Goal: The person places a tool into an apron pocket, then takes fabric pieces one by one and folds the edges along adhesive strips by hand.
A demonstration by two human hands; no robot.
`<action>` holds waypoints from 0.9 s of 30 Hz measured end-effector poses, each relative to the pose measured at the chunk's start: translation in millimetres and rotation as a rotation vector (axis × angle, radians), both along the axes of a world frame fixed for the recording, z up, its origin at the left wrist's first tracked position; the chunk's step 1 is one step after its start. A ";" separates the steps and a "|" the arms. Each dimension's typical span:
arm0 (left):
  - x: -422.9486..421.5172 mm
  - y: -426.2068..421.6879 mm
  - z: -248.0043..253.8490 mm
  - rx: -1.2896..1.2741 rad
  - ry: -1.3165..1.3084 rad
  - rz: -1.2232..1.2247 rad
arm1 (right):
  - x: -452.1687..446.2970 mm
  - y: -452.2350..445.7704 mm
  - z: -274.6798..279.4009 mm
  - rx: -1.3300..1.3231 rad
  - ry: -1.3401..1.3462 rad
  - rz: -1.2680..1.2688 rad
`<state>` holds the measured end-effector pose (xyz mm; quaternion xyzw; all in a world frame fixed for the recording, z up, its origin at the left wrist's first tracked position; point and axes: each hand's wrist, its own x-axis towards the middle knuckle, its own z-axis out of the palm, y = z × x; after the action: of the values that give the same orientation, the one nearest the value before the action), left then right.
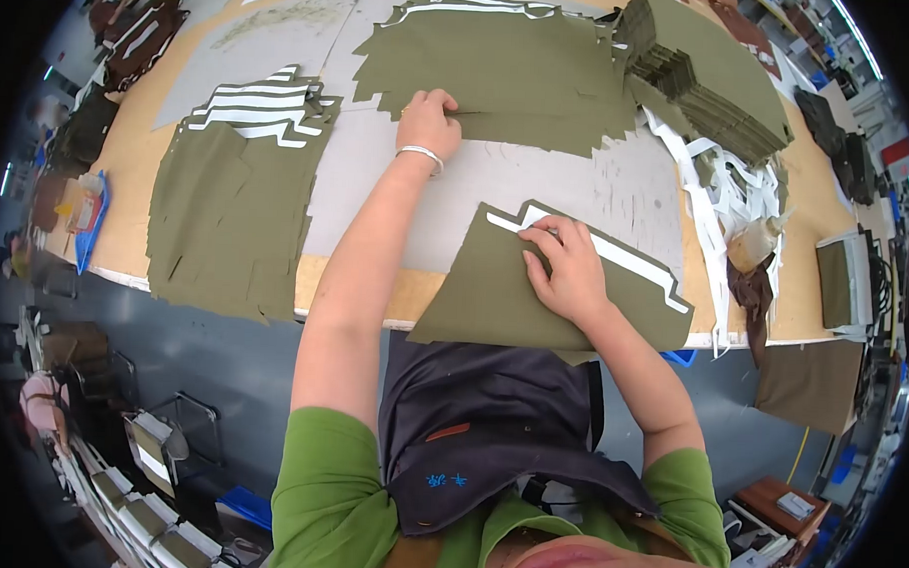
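My left hand point(430, 126) reaches to the near edge of a broad pile of olive fabric panels point(522, 71). Its fingers are curled closed at the edge of the top panel, where a crease runs to the right. My right hand point(567, 268) lies on a single olive fabric panel point(474, 285) at the table's front edge. The fingertips rest by a white strip point(625, 262) along that panel's stepped upper edge, and the thumb is spread away from them. The panel's lower edge reaches the table's front edge, by my apron.
At left, olive panels point(227, 216) with white strips overhang the table point(339, 285). A tall olive stack point(722, 83) stands back right. White strips point(703, 193) hang off the front edge beside a bottle point(756, 242). A blue tray point(94, 221) sits far left.
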<state>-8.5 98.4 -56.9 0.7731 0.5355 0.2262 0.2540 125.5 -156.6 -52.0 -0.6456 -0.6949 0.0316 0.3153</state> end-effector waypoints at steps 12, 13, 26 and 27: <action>-4.1 19.8 -8.0 0.260 0.147 -0.049 | 10.6 152.1 4.1 -0.174 0.115 -0.065; -5.0 22.4 -9.1 0.252 0.121 -0.036 | 4.3 164.3 -0.8 -0.237 0.159 -0.093; -8.0 46.0 -23.0 0.173 0.000 -0.093 | -34.6 227.4 -16.6 -0.147 0.351 -0.522; -9.2 45.5 -23.1 0.206 -0.001 -0.113 | -35.5 228.2 -16.9 -0.144 0.364 -0.522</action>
<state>-17.6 144.0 -80.0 0.8238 0.4649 0.2657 0.1860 90.0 71.6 -68.8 -0.8064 -0.4339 0.1137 0.3853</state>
